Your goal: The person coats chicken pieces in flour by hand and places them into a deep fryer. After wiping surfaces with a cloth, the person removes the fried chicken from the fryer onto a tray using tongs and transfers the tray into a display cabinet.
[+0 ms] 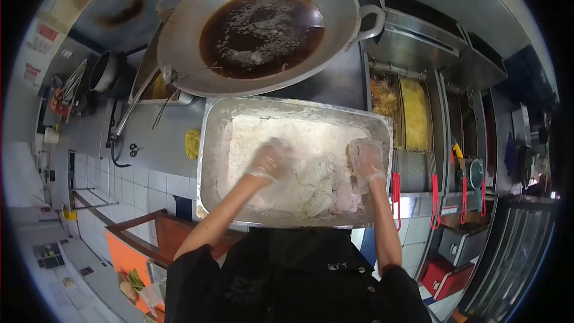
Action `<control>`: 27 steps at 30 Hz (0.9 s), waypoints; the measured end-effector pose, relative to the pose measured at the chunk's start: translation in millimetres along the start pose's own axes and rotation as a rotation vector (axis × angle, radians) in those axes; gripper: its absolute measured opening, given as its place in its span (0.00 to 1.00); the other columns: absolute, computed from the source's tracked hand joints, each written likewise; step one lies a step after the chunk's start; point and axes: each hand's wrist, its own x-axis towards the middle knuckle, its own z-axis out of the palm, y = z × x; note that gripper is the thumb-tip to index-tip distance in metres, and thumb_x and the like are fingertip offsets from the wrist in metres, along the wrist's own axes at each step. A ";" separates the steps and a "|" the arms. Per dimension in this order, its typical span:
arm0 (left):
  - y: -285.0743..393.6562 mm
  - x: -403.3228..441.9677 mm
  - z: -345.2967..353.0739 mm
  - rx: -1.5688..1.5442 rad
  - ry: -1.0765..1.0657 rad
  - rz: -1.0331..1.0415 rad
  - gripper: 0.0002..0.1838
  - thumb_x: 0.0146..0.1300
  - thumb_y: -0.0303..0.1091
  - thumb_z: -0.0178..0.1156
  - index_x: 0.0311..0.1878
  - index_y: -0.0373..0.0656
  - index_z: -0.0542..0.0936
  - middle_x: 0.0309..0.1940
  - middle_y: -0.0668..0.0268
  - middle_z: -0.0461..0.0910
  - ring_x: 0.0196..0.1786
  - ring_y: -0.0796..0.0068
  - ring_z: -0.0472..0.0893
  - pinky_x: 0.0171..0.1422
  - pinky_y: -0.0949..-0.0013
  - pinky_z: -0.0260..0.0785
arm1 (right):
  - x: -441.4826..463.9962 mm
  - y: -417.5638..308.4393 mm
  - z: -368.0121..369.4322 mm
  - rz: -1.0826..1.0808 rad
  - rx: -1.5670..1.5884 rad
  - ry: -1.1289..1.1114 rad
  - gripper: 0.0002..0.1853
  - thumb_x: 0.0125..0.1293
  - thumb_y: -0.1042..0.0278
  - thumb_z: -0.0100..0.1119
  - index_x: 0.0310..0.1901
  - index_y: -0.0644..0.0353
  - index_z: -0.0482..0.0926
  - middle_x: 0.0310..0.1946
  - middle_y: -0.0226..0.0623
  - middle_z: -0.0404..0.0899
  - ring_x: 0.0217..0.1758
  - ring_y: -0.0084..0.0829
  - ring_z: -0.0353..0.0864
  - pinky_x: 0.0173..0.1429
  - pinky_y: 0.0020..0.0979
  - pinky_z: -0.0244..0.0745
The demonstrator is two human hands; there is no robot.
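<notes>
A metal tray of pale flour lies in front of me. Several flour-coated pieces, their kind hidden by the coating, are heaped in its right half. My left hand, in a clear plastic glove, is over the flour near the middle, left of the heap. Motion smears its fingers. At the tray's right side, my gloved right hand is down against the coated pieces. Blur and flour hide whether its fingers close round one.
Behind the tray stands a wide metal wok of dark oil with a ladle leaning on its left. Fryer baskets sit at right, their red handles jutting forward. A yellow cloth and scissors lie left.
</notes>
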 end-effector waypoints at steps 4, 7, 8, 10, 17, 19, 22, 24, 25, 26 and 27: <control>-53.3 2.4 35.0 -0.069 -0.122 -0.156 0.35 0.61 0.54 0.57 0.62 0.34 0.68 0.59 0.45 0.69 0.62 0.53 0.70 0.67 0.61 0.62 | 2.8 9.8 17.4 -0.073 -0.195 -0.300 0.24 0.59 0.49 0.62 0.45 0.63 0.76 0.33 0.51 0.81 0.41 0.54 0.78 0.45 0.42 0.74; -109.1 14.9 132.3 0.054 -0.150 -0.021 0.45 0.62 0.60 0.55 0.71 0.35 0.58 0.66 0.43 0.64 0.69 0.51 0.63 0.74 0.61 0.54 | -15.2 49.0 69.5 0.060 -0.030 -0.555 0.21 0.63 0.53 0.58 0.48 0.63 0.74 0.45 0.52 0.79 0.51 0.46 0.77 0.55 0.37 0.73; -95.8 21.3 134.7 0.048 -0.237 -0.041 0.47 0.61 0.61 0.56 0.72 0.35 0.54 0.70 0.46 0.57 0.72 0.54 0.55 0.76 0.63 0.48 | -28.0 63.5 93.2 0.033 0.321 -0.545 0.21 0.66 0.57 0.54 0.53 0.64 0.71 0.53 0.51 0.74 0.58 0.42 0.73 0.61 0.35 0.69; -67.4 34.1 137.7 0.041 -0.411 -0.084 0.52 0.60 0.63 0.56 0.75 0.36 0.48 0.76 0.50 0.43 0.79 0.60 0.40 0.80 0.66 0.36 | -37.0 57.0 95.7 0.017 0.678 -0.526 0.21 0.69 0.61 0.51 0.59 0.65 0.68 0.61 0.51 0.70 0.65 0.38 0.69 0.67 0.34 0.65; -55.7 40.9 140.2 -0.429 -0.328 0.001 0.33 0.70 0.47 0.52 0.68 0.31 0.61 0.64 0.50 0.68 0.63 0.58 0.71 0.71 0.62 0.60 | -29.7 29.9 115.8 -0.327 0.126 -0.131 0.26 0.72 0.72 0.42 0.70 0.65 0.56 0.68 0.42 0.62 0.69 0.33 0.64 0.71 0.29 0.61; -46.6 34.4 118.4 -0.412 -0.268 -0.149 0.32 0.70 0.46 0.51 0.68 0.31 0.62 0.64 0.49 0.68 0.62 0.56 0.72 0.70 0.61 0.61 | -12.4 5.9 102.4 -0.363 -0.099 0.035 0.24 0.73 0.74 0.39 0.70 0.64 0.57 0.68 0.43 0.63 0.69 0.32 0.64 0.71 0.30 0.62; -25.2 17.9 74.2 -0.353 -0.137 -0.379 0.31 0.70 0.44 0.49 0.68 0.31 0.62 0.64 0.47 0.67 0.60 0.53 0.73 0.69 0.60 0.63 | 3.0 5.0 107.0 -0.223 0.063 -0.085 0.24 0.73 0.73 0.40 0.69 0.64 0.58 0.68 0.42 0.63 0.68 0.32 0.65 0.70 0.30 0.62; -20.1 4.6 44.3 -0.328 -0.098 -0.465 0.30 0.70 0.43 0.48 0.68 0.31 0.62 0.64 0.46 0.67 0.59 0.51 0.73 0.68 0.60 0.64 | -5.7 14.8 99.1 -0.103 0.307 -0.192 0.24 0.73 0.73 0.40 0.69 0.64 0.58 0.67 0.42 0.64 0.68 0.32 0.65 0.70 0.30 0.63; -42.9 2.9 43.6 -0.352 -0.115 -0.430 0.31 0.70 0.44 0.50 0.67 0.30 0.63 0.64 0.44 0.67 0.61 0.51 0.72 0.68 0.59 0.64 | -14.0 22.0 92.5 -0.059 0.430 -0.235 0.24 0.73 0.72 0.40 0.69 0.64 0.58 0.67 0.42 0.64 0.68 0.32 0.65 0.70 0.30 0.63; -65.7 1.1 43.0 -0.376 -0.133 -0.395 0.32 0.69 0.45 0.51 0.67 0.30 0.63 0.64 0.43 0.66 0.64 0.50 0.70 0.68 0.59 0.64 | -22.5 26.0 81.6 -0.009 0.559 -0.282 0.24 0.73 0.72 0.40 0.69 0.64 0.58 0.67 0.42 0.64 0.67 0.32 0.66 0.70 0.30 0.63; -69.5 -3.9 43.0 -0.398 -0.157 -0.360 0.33 0.68 0.45 0.53 0.66 0.29 0.63 0.64 0.41 0.66 0.66 0.50 0.68 0.68 0.58 0.64 | -29.8 28.0 69.3 0.034 0.666 -0.328 0.24 0.73 0.72 0.40 0.69 0.63 0.59 0.67 0.42 0.64 0.67 0.32 0.66 0.70 0.30 0.63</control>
